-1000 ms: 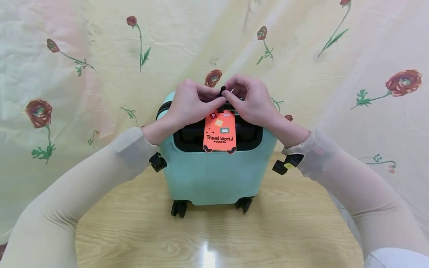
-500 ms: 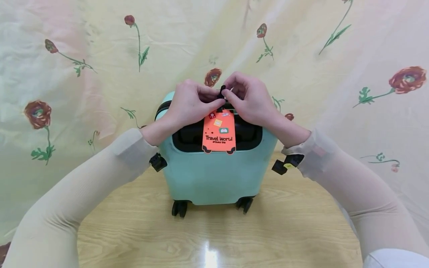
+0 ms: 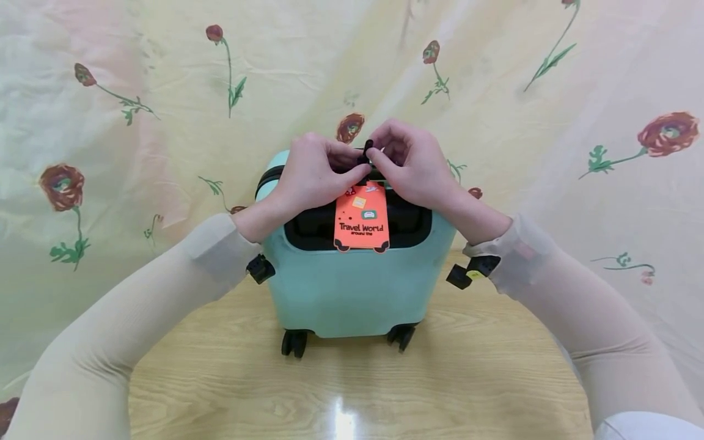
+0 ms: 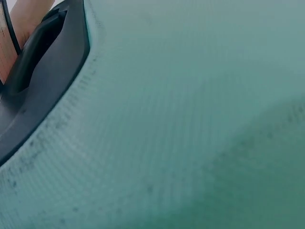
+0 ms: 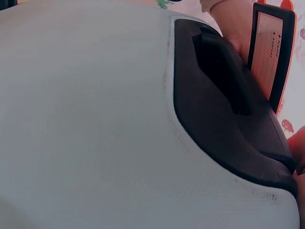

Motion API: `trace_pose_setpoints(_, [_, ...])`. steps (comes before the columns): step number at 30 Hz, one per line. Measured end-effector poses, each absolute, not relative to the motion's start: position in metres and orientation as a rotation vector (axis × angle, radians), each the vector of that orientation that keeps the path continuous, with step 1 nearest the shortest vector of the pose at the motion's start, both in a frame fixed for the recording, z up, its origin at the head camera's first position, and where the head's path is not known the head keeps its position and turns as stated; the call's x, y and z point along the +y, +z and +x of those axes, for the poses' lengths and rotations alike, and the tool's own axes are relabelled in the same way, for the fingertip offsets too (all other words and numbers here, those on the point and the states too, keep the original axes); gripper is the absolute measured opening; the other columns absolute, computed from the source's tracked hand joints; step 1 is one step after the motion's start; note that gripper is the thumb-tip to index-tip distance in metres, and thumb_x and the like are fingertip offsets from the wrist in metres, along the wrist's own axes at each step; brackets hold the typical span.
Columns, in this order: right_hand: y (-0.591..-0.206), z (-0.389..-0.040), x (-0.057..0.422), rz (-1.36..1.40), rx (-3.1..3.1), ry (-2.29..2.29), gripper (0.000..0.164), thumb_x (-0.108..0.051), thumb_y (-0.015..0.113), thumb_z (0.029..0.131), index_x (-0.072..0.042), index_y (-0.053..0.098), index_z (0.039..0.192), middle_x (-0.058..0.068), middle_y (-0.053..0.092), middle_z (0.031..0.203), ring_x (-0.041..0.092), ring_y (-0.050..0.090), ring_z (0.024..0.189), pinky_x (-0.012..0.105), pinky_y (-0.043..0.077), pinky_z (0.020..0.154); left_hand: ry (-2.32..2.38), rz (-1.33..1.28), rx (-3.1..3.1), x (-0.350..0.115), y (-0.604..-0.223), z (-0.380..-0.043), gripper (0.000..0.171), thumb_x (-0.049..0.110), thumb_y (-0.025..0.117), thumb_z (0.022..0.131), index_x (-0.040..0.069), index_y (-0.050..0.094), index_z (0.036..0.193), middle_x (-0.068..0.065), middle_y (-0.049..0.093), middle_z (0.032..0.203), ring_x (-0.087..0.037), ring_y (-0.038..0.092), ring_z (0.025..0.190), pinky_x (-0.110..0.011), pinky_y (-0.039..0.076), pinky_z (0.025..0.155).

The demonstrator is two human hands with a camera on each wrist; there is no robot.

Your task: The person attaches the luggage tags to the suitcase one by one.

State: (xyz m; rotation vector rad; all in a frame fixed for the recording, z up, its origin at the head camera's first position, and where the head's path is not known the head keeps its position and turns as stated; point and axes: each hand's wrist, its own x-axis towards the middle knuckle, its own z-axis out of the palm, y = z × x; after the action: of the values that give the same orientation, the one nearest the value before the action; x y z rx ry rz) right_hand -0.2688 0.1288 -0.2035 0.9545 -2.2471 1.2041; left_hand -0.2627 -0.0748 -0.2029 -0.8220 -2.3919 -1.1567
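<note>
A mint-green suitcase point(image 3: 352, 293) stands upright with a black handle point(image 3: 409, 214) set in its top. Against that handle hangs an orange luggage tag point(image 3: 361, 220) printed "Travel World". My left hand point(image 3: 310, 174) pinches the tag's black strap point(image 3: 368, 146) low down, between thumb and fingers. Just right of it, my right hand point(image 3: 415, 162) pinches the upper end of the same strap. How the strap passes around the handle is hidden by the fingers. In the right wrist view, the back of the tag point(image 5: 269, 52) shows a name and address card.
Beneath the suitcase is a wood-grain surface point(image 3: 352, 391), and its black wheels point(image 3: 294, 342) rest there. Behind hangs a flowered cloth point(image 3: 286, 67). Small black cameras point(image 3: 260, 269) sit at both wrists. The left wrist view is mostly suitcase shell point(image 4: 190, 119).
The strap's upper end tips slightly to the right between the fingers. Both hands, the tag and the suitcase stay almost where they were.
</note>
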Motion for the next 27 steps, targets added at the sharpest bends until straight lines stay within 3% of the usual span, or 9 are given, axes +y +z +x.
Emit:
trace_pose_setpoints(10, [-0.2029, -0.2683, 0.1306, 0.895, -2.305, 1.054, 0.009, -0.012, 0.070, 0.100, -0.004, 0.075, 0.103, 0.011, 0.072, 0.087, 0.013, 0.062, 0.068, 0.020, 0.049, 0.067, -1.166, -0.829, -2.395, -0.0742, -0.2034, -0.2615, 0.027, 0.023, 0.083, 0.090, 0.008, 0.085, 0.112, -0.009, 0.084, 0.102, -0.017, 0.082, 0.090, -0.029, 0.063, 0.083])
trace_pose_setpoints(27, [-0.2035, -0.2660, 0.1301, 0.877, -2.360, 1.071, 0.011, -0.010, 0.064, 0.106, 0.001, 0.067, 0.105, 0.015, 0.067, 0.090, 0.021, 0.059, 0.075, 0.021, 0.046, 0.074, -1.099, -0.859, -2.458, -0.0775, -0.1981, -0.2589, 0.031, 0.024, 0.086, 0.090, 0.008, 0.083, 0.116, -0.009, 0.083, 0.109, -0.018, 0.082, 0.095, -0.031, 0.064, 0.088])
